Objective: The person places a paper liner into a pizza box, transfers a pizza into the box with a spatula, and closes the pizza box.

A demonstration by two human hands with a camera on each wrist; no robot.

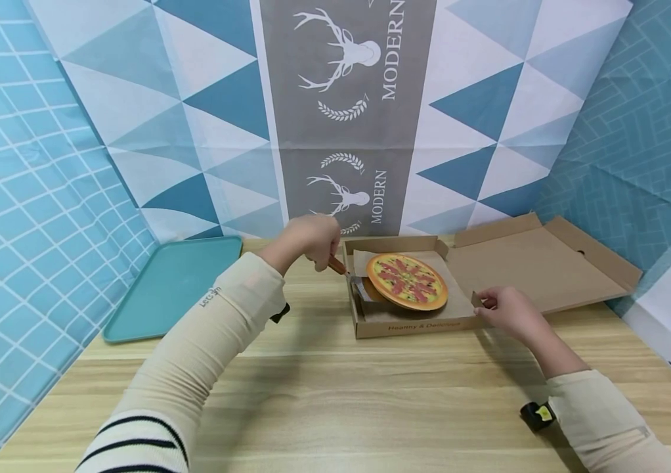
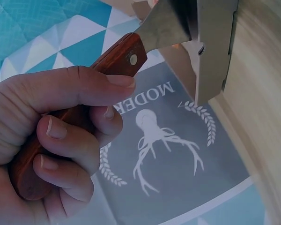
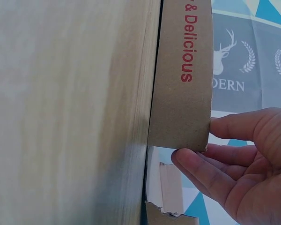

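Note:
My left hand (image 1: 315,238) grips the reddish-brown wooden handle (image 2: 124,54) of a pizza server, fingers curled round it in the left wrist view. The server's metal blade (image 1: 362,288) reaches over the left wall of an open cardboard pizza box (image 1: 430,326), at the pizza's left edge. A round pizza (image 1: 406,282) with red strips on top lies tilted in the box on brown paper (image 1: 458,299), its left side higher. At the box's front right corner my right hand (image 1: 509,312) pinches the cardboard wall, fingertips at its top edge and end in the right wrist view.
The box lid (image 1: 536,263) lies folded back to the right. A teal tray (image 1: 176,286) sits at the left of the wooden table (image 1: 335,401). Patterned cloth (image 1: 347,131) hangs right behind the box, with blue tiled sheets on both sides.

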